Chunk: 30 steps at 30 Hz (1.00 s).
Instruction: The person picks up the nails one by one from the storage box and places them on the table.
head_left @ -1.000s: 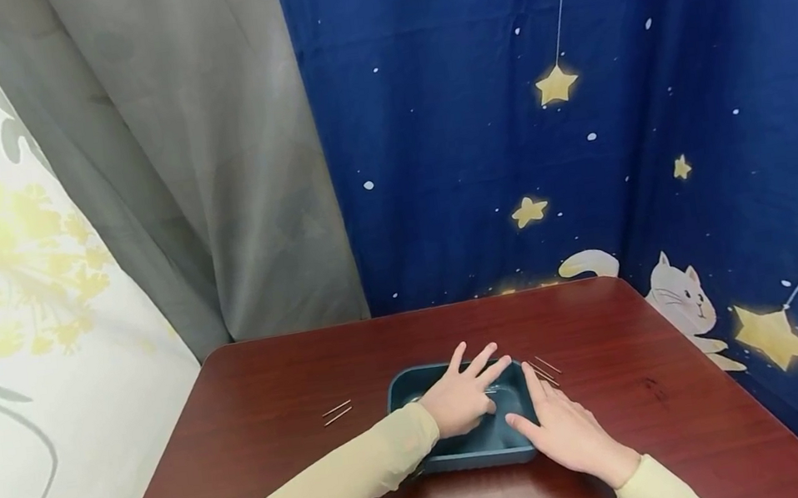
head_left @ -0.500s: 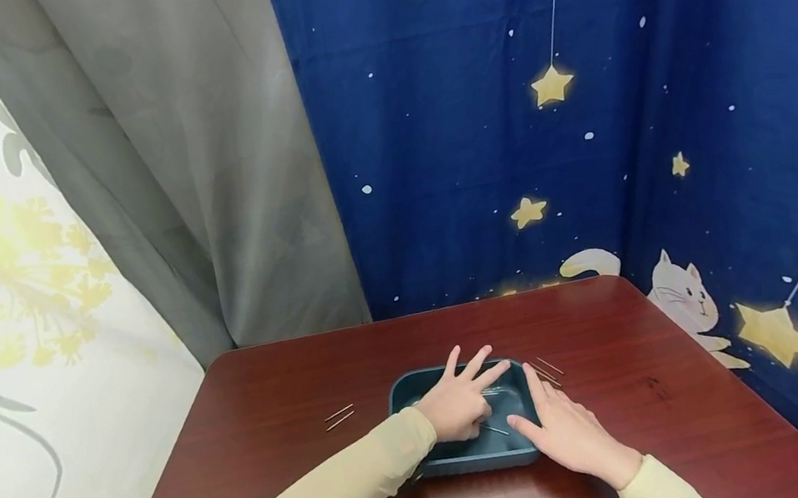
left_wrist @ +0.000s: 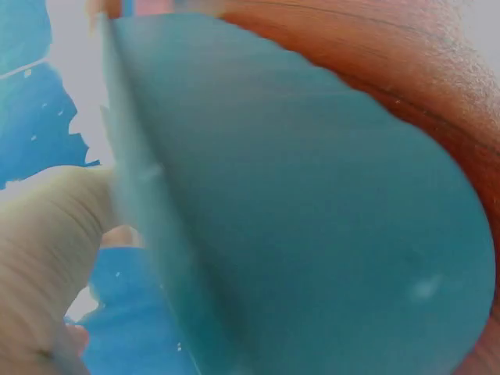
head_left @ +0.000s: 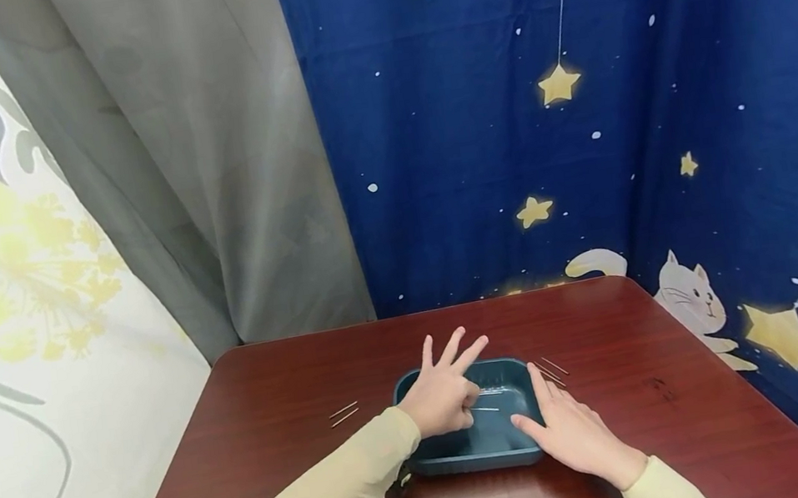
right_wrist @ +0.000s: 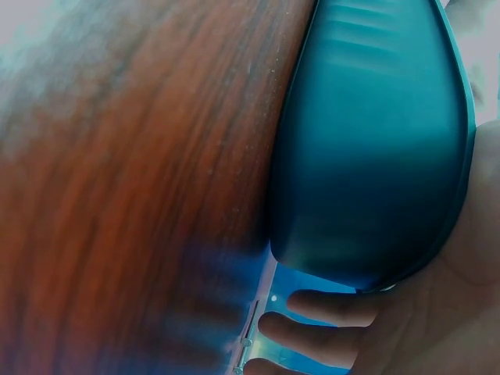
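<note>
A dark teal rectangular tray (head_left: 483, 461) sits on the table, and its outer wall fills much of both wrist views. My left hand (head_left: 437, 398) is over the tray's left part, thumb and index finger pinching a thin silvery metal stick (head_left: 486, 409) while the other fingers spread out. The stick points right, above or inside the tray; its height over the floor I cannot tell. My right hand (head_left: 574, 432) rests on the tray's right rim, thumb inside and fingers straight along the outside, also seen in the right wrist view.
Two thin metal sticks (head_left: 345, 417) lie on the reddish-brown table (head_left: 268, 460) left of the tray. More similar sticks (head_left: 555, 365) lie just beyond the right fingers. Grey and blue star-print curtains (head_left: 461, 148) hang behind the table.
My left hand has lifted and moved left with the metal stick, which swung from slanting down to nearly level. The right hand stays at the tray's rim.
</note>
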Available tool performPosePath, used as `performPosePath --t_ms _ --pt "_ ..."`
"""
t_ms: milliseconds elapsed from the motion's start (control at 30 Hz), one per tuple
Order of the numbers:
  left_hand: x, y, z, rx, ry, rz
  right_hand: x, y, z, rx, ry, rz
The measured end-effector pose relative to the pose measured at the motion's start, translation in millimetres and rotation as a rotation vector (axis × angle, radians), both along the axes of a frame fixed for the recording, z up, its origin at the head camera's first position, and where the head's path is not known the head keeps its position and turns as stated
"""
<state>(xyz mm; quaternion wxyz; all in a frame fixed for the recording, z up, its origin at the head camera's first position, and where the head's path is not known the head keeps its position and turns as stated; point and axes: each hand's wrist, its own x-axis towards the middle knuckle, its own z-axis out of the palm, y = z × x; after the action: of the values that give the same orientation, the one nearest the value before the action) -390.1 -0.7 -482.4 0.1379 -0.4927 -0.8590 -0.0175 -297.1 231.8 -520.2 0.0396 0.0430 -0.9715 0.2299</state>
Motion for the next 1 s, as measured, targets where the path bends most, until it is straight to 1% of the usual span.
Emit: performPosePath --t_ms 133,367,600,833,1000 --pt "0.1 -11 7.6 0.043 -0.017 0.042 -0.3 0 -0.1 -0.004 -0.005 -0.002" --pt "-0.2 -31 9.9 0.141 -0.007 0.091 -0.3 -1 -0.8 -0.013 -0.012 -0.005" --pt "0.3 -48 13.7 0.169 0.006 0.145 0.0 0 0.2 -0.022 -0.019 -0.008" --pt "2.8 -65 18.0 0.197 -0.005 0.174 0.6 0 1.5 -0.014 -0.018 -0.002" --pt "0.6 -86 20.0 0.203 0.019 0.242 0.7 -1 1.7 -0.018 -0.020 -0.001"
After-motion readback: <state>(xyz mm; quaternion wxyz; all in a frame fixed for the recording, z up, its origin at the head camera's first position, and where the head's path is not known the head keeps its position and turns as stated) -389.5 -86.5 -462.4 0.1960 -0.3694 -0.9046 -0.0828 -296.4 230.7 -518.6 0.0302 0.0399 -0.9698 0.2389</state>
